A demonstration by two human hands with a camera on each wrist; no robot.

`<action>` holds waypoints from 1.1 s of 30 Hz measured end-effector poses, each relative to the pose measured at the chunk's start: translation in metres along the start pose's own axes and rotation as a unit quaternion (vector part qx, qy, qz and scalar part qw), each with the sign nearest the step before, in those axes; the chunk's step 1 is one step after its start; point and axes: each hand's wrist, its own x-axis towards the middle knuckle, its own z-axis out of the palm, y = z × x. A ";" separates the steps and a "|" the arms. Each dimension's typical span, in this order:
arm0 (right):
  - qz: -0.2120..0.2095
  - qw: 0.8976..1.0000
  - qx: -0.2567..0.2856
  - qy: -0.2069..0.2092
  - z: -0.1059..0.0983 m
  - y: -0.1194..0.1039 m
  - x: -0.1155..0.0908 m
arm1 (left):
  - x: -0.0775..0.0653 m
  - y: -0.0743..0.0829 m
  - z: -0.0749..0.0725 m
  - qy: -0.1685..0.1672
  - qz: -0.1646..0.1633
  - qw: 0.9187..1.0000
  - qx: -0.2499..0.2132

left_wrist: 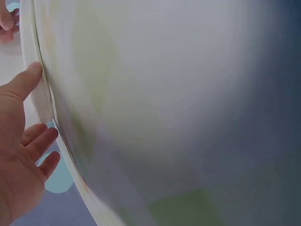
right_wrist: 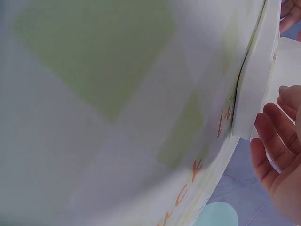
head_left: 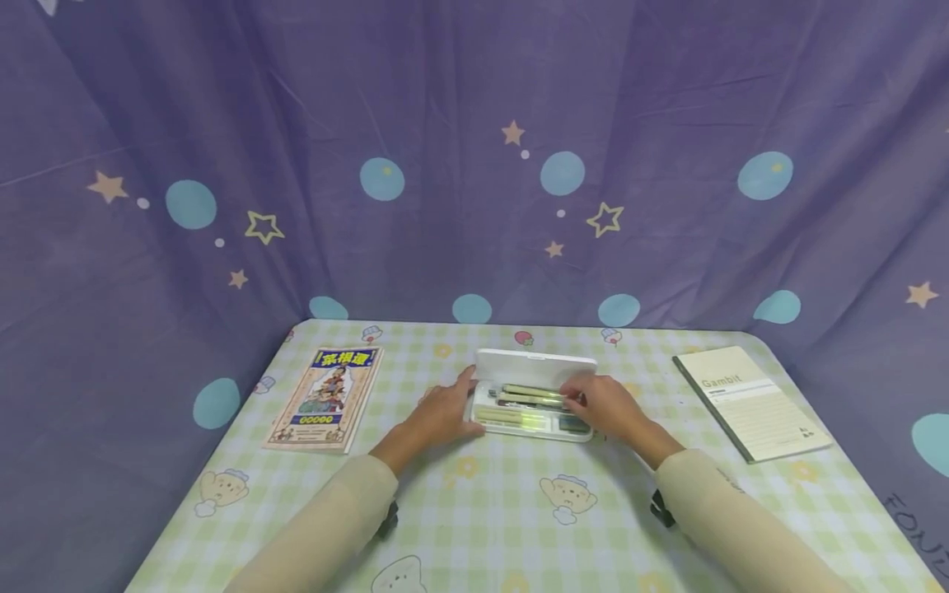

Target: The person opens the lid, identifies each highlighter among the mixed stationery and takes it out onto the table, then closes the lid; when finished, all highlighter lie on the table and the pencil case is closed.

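An open white pencil case [head_left: 532, 434] lies on the table, its lid [head_left: 534, 365] raised at the back. Several pale green pens [head_left: 530, 394] and a dark one are inside, with a dark block [head_left: 572, 423] in the front right corner. My left hand [head_left: 439, 412] holds the case's left end, thumb at the front edge and fingers toward the back. In the left wrist view that thumb [left_wrist: 29, 77] touches the case's near side. My right hand [head_left: 604, 403] reaches over the right end, thumb and fingertips pinching a pen's end; the right wrist view hides the pen.
A booklet with a colourful illustrated cover [head_left: 326, 399] lies to the left. To the right is a cream notebook [head_left: 752, 402] with a dark spine, marked Gambit. A checked cloth [head_left: 511, 511] covers the table, and a purple curtain [head_left: 474, 99] hangs behind it.
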 end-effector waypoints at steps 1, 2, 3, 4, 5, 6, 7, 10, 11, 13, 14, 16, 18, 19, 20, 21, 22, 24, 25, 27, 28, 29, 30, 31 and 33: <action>0.002 1.000 0.000 -0.001 0.000 -0.001 0.001 | -0.001 0.000 0.000 0.002 -0.001 1.000 -0.004; 0.002 1.000 0.000 -0.001 0.001 -0.001 0.001 | -0.002 0.000 0.000 0.004 -0.002 1.000 -0.004; 0.001 1.000 -0.001 -0.001 0.001 -0.002 0.001 | -0.002 0.000 0.000 0.006 -0.003 1.000 -0.005; 0.003 1.000 -0.002 -0.001 0.001 -0.002 0.001 | -0.003 0.000 0.000 0.006 -0.004 1.000 -0.003; 0.002 1.000 -0.003 0.000 0.002 -0.002 0.002 | -0.003 0.000 -0.001 0.007 -0.004 1.000 -0.001; 0.005 1.000 -0.002 0.000 0.002 -0.002 0.002 | -0.003 0.000 -0.001 0.007 -0.004 1.000 0.002; 0.008 1.000 -0.001 -0.002 0.002 -0.002 0.002 | -0.002 0.001 -0.002 0.007 -0.002 1.000 0.004; 0.016 1.000 0.003 -0.007 0.002 -0.001 0.002 | -0.001 0.000 -0.003 0.002 0.002 1.000 0.021; 0.016 1.000 0.005 -0.008 0.003 0.000 0.002 | -0.001 0.000 -0.003 -0.001 0.007 1.000 0.029; 0.012 1.000 0.008 -0.007 0.003 0.001 0.002 | 0.000 0.001 -0.003 -0.004 0.018 0.999 0.048; 0.009 1.000 0.010 -0.005 0.003 0.002 0.003 | 0.000 0.001 -0.003 -0.004 0.025 0.998 0.055; -0.002 1.000 0.011 -0.002 0.003 0.005 0.004 | 0.000 0.002 -0.003 -0.006 0.038 0.997 0.070; -0.005 1.000 0.013 -0.002 0.002 0.007 0.006 | -0.001 0.004 -0.003 -0.004 0.047 0.996 0.074; -0.005 1.000 0.015 -0.004 0.001 0.008 0.006 | -0.001 0.004 -0.003 -0.006 0.050 0.996 0.075; -0.003 1.000 0.017 -0.007 0.001 0.008 0.007 | -0.001 0.005 -0.003 -0.007 0.052 0.996 0.075; -0.002 1.000 0.017 -0.009 0.000 0.009 0.007 | -0.001 0.006 -0.004 -0.010 0.051 0.996 0.077; 0.001 1.000 0.020 -0.010 0.000 0.009 0.007 | -0.001 0.006 -0.005 -0.011 0.053 0.996 0.075; 0.000 1.000 0.018 -0.011 0.000 0.010 0.007 | 0.000 0.007 -0.006 -0.017 0.052 0.996 0.076; -0.003 1.000 0.016 -0.011 0.001 0.010 0.007 | 0.001 0.007 -0.007 -0.020 0.051 0.995 0.078; -0.015 1.000 0.005 -0.010 0.002 0.011 0.007 | 0.002 0.007 -0.008 -0.024 0.048 0.995 0.082; -0.022 1.000 -0.002 -0.010 0.003 0.011 0.006 | 0.003 0.007 -0.008 -0.026 0.047 0.995 0.084; -0.029 0.999 -0.010 -0.009 0.004 0.011 0.006 | 0.003 0.006 -0.008 -0.028 0.045 0.995 0.088; -0.035 0.999 -0.016 -0.008 0.005 0.011 0.005 | 0.004 0.006 -0.008 -0.028 0.044 0.994 0.091; -0.039 0.999 -0.020 -0.007 0.006 0.011 0.004 | 0.005 0.005 -0.008 -0.028 0.044 0.994 0.091; -0.047 0.999 -0.027 -0.005 0.006 0.011 0.003 | 0.006 0.004 -0.008 -0.028 0.045 0.995 0.090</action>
